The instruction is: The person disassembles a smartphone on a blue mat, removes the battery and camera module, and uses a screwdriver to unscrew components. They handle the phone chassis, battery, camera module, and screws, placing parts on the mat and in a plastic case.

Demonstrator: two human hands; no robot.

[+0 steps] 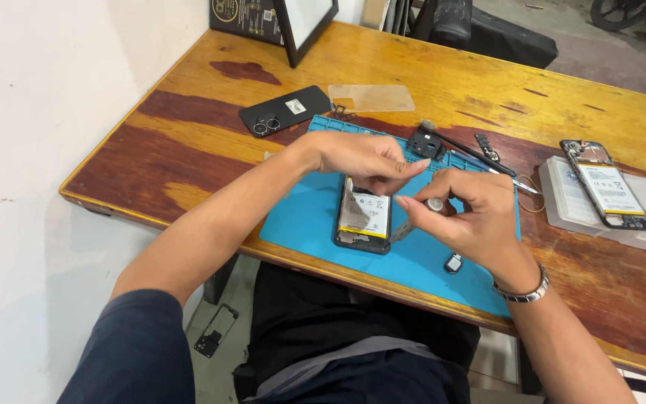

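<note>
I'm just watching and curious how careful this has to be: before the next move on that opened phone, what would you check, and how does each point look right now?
1. Opened phone lies flat on the blue mat: ok.
2. Left hand steadies the phone's top end: ok, fingers rest there.
3. Right hand grips the screwdriver firmly: ok, pinched between fingertips.
4. Screwdriver tip seated on a screw: cannot tell, too small to see.
5. Loose small part on the mat lies apart from the hands: ok.
6. Black back cover and second opened phone set aside out of the way: ok.
</note>
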